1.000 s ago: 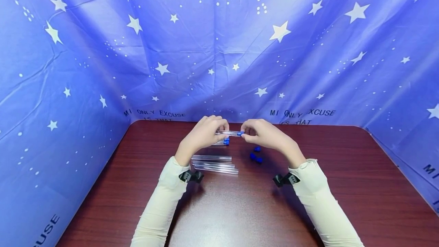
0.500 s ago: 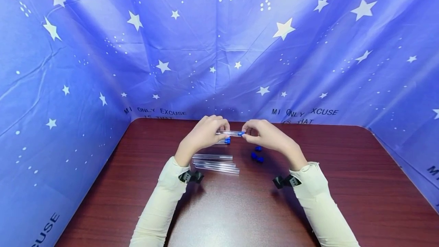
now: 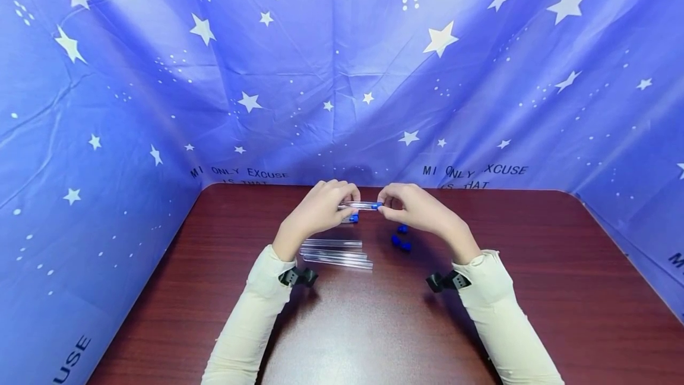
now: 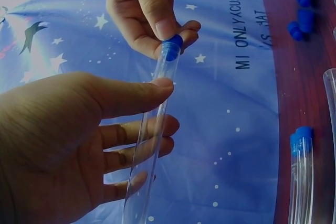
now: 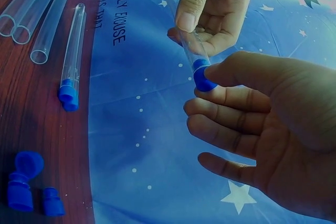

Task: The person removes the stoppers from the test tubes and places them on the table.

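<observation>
A clear test tube (image 4: 149, 129) is pinched between the thumb and fingers of my left hand (image 3: 320, 207), held above the table. In its mouth sits a blue stopper (image 5: 202, 80), which the thumb and fingers of my right hand (image 3: 414, 205) pinch. The stopper's ribbed lower part shows inside the glass in the left wrist view. Beneath my left hand lie stoppered test tubes (image 5: 72, 72), side by side and partly hidden in the head view. Nearer me are several unstoppered test tubes (image 3: 336, 254), their mouths pointing right.
Loose blue stoppers (image 3: 401, 242) lie on the dark red wooden table (image 3: 352, 325), below my right hand. A blue star-patterned curtain (image 3: 331, 76) stands behind the table and along its sides. Each wrist wears a black camera mount (image 3: 299, 278).
Both hands keep their hold on the test tube and stopper, almost unmoved. The head view has shifted slightly. The things on the table lie as before.
</observation>
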Motion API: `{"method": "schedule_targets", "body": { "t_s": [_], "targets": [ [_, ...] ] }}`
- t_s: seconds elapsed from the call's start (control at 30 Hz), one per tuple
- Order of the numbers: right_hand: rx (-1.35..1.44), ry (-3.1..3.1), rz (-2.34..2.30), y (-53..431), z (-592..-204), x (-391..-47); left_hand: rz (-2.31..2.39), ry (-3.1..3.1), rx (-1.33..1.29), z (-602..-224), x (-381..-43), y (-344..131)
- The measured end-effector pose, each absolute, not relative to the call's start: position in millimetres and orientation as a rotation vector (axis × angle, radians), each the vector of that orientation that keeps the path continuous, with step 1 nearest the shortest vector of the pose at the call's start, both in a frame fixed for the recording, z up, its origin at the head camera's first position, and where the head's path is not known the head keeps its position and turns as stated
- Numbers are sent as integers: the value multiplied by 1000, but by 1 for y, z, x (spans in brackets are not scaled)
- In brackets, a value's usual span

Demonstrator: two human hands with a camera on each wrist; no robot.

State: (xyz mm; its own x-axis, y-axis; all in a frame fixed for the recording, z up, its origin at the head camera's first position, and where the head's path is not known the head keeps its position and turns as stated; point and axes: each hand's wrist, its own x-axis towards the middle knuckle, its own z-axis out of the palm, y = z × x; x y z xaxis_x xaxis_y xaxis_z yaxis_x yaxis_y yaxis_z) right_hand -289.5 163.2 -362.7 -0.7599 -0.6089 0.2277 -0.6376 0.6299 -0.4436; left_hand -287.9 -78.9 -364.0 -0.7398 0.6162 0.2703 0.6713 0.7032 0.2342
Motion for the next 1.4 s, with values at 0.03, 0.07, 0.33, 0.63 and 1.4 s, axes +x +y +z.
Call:
{"method": "schedule_targets", "body": {
  "t_s": [0.03,0.07,0.33,0.63,1.4],
  "targets": [
    [1066,-2780,790,163,-362,-290,-474,-2733,-1046,-364,-288,-79],
    [1065,-2776,792,163,-362,-290,-474,-2725,-1048,-363,-288,-78],
    [1060,-2761,805,164,-362,-289,-455,-2670,-1057,-366,-288,-75],
    [1058,-2808,832,162,-361,-288,-391,-2653,-1027,-369,-286,-73],
    [1118,-2885,793,163,-363,-286,-353,-2553,-1043,-369,-286,-71]
  ]
}}
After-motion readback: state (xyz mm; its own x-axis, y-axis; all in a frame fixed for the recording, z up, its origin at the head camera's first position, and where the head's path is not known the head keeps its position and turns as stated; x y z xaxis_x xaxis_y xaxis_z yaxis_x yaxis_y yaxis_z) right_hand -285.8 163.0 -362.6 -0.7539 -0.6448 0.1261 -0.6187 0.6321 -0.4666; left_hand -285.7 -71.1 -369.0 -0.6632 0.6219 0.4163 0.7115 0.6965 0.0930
